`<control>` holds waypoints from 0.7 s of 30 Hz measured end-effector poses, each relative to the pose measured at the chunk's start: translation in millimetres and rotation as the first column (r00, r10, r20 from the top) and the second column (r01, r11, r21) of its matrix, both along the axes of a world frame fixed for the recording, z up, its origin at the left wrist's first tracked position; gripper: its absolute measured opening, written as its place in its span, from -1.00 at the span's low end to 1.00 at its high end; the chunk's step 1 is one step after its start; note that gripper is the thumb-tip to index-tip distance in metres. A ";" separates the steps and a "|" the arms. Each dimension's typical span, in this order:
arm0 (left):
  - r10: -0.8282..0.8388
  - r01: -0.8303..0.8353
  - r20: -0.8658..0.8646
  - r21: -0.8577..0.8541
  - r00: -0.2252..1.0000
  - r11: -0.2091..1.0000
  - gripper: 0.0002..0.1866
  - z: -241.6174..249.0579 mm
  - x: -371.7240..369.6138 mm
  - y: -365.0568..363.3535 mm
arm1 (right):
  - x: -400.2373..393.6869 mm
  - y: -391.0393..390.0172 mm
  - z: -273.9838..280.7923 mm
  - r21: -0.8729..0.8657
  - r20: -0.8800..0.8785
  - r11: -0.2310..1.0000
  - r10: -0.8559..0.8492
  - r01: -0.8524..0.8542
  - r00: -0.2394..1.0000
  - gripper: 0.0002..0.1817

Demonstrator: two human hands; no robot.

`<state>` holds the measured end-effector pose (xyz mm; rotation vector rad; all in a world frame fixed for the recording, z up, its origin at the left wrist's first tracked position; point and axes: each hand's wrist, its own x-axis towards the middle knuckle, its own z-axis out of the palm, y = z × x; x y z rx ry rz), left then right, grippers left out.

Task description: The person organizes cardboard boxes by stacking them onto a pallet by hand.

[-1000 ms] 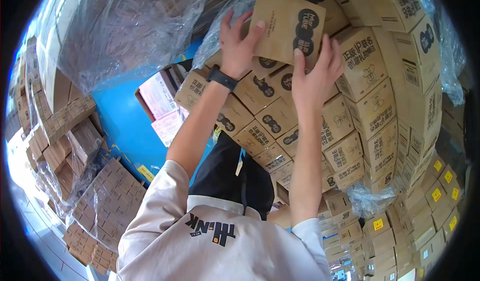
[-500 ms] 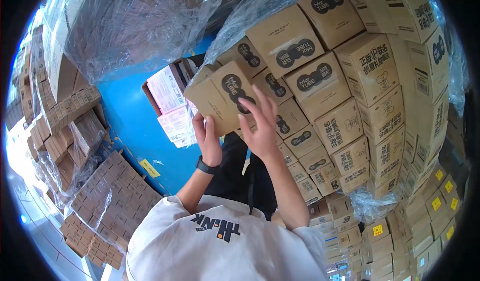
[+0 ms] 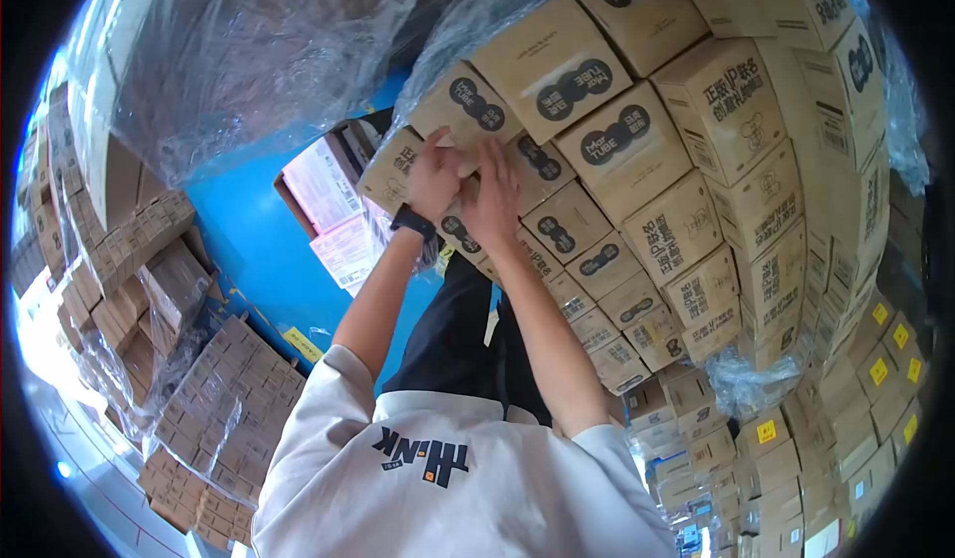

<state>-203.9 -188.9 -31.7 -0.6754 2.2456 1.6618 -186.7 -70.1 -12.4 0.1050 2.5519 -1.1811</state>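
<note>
My left hand, with a dark wristband, rests at the near corner of the carton stack, its fingers bent. Close beside it, my right hand lies on the cartons with its fingers stretched out. A small tan edge shows between the hands; I cannot make out what it belongs to. Just beyond them is a brown carton with a black round-lobed label. To their left a carton with dark printed characters shows partly. My right hand covers part of a small labelled carton.
More brown cartons are stacked to the right. Clear plastic wrap hangs ahead. Left of the stack, pink-white boxes stand on the blue floor. Another carton pile stands lower left.
Both hands have moved forward and drawn together. The carton they held up is now down at the stack, its exact place partly hidden by my hands. The view has shifted slightly.
</note>
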 end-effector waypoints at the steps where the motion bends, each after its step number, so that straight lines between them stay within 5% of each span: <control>1: -0.041 0.043 0.036 -0.049 0.999 0.998 -0.64 -1.1 -5.4 -10.0 | 2.8 3.6 -7.5 -0.049 0.039 0.998 -0.041 0.043 0.998 -0.27; 2: -0.109 0.111 0.027 -0.069 0.994 0.991 -0.63 -2.0 -7.6 -20.2 | 8.3 5.7 -15.2 -0.101 0.086 0.991 -0.081 0.090 0.993 -0.27; 5: -0.302 0.268 0.034 -0.560 0.953 0.783 -0.55 12.9 -28.2 -32.7 | 16.1 8.8 -24.1 -0.218 0.181 0.958 -0.149 0.187 0.972 -0.28; 8: -0.423 0.114 -0.147 -0.839 0.894 0.533 -0.44 -12.5 -46.0 -37.0 | 14.9 6.0 -34.4 -0.433 0.329 0.836 -0.201 0.337 0.923 -0.25; 11: -0.386 0.318 0.079 -0.729 0.919 0.607 -0.30 -43.7 -43.9 -27.2 | 15.8 8.7 -33.9 -0.565 0.468 0.687 -0.188 0.456 0.863 -0.18; 15: -0.321 0.270 0.071 -0.724 0.944 0.634 -0.34 -46.4 -48.1 -14.8 | 31.5 -1.1 -61.0 -0.624 0.544 0.468 -0.316 0.626 0.777 -0.02; 16: -0.358 0.296 0.078 -0.736 0.930 0.608 -0.39 -44.0 -47.1 -15.3 | 27.0 0.4 -44.7 -0.453 0.768 0.448 -0.243 0.771 0.592 0.01; 19: -0.493 0.326 -0.020 -0.726 0.870 0.605 -0.42 -27.6 -42.7 -26.6 | 16.0 -2.7 -7.2 -0.292 0.948 0.225 -0.062 0.930 0.312 -0.03; 20: -0.359 0.183 -0.081 -0.746 0.930 0.640 -0.42 -29.3 -40.2 -29.9 | 21.3 -10.0 -16.6 -0.282 0.955 0.181 -0.043 0.942 0.294 -0.08; 21: -0.298 0.210 0.021 -0.755 0.954 0.621 -0.40 -31.8 -34.8 -36.1 | 26.6 -15.2 -22.5 -0.301 0.945 0.161 -0.079 0.940 0.317 -0.10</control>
